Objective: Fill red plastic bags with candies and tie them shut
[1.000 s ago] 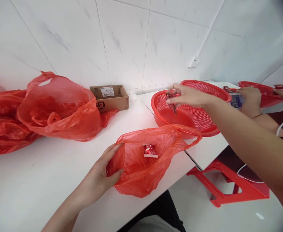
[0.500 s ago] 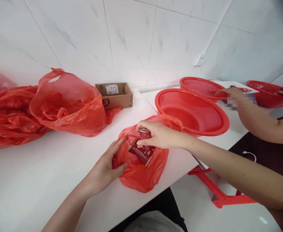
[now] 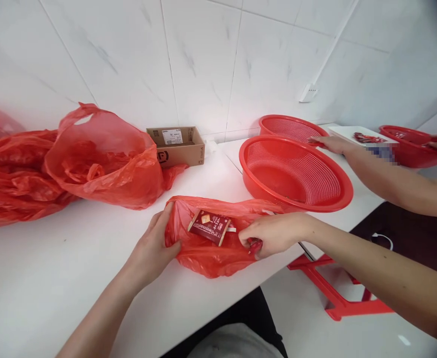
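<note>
Red plastic bag point(image 3: 218, 267) on counter point(image 3: 72, 283), left rim held in left hand point(image 3: 153, 253). Maroon snack packet point(image 3: 209, 228) inside, between hands, long axis left-right; right hand point(image 3: 274, 233), just right of it, grips small red wrapper point(image 3: 255, 246).

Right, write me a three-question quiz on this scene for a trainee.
1. True or false: the left hand holds the edge of the nearest red bag.
2. Which thing lies inside that bag? A) a spoon; B) a maroon packet; C) a cup.
3. Fill in: in the picture, the cardboard box is to the ___ of the nearer mesh basket.

Key: 1 true; 2 B; 3 left.
</note>
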Motion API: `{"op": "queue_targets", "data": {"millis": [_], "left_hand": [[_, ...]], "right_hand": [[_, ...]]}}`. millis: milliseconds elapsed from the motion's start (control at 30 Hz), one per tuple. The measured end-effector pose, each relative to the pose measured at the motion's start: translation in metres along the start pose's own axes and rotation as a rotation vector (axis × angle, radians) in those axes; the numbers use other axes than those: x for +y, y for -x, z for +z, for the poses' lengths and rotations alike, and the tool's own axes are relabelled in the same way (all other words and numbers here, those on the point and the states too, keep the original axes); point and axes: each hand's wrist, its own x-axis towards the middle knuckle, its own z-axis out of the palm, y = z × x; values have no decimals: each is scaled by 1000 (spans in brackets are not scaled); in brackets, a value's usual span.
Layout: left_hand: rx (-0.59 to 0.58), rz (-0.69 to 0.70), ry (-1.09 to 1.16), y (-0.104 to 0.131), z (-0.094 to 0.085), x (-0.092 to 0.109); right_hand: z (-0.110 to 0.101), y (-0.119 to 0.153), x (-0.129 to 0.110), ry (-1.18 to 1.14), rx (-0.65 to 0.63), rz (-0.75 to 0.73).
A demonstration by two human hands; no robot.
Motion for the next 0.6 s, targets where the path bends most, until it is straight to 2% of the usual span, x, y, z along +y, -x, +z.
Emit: {"op": "queue_targets", "data": {"millis": [67, 133, 233, 333, 467, 533, 600], "left_hand": [[-34, 29, 3, 1, -1, 0], [-65, 44, 25, 3, -2, 3], [-122, 41, 87, 6, -5, 10], [-156, 21, 136, 8, -7, 17], [-169, -1, 165, 9, -9, 20], [-171, 8, 175, 9, -9, 19], [-183, 14, 189, 9, -9, 16]], "right_hand": [[-4, 2, -1, -44, -16, -28], [-6, 1, -4, -117, 43, -109], [-3, -9, -13, -254, 272, -210], [7, -27, -22, -282, 481, -184], [14, -37, -32, -187, 489, -143], [8, -29, -33, -204, 507, -184], [-5, -14, -27, -262, 611, -218]]}}
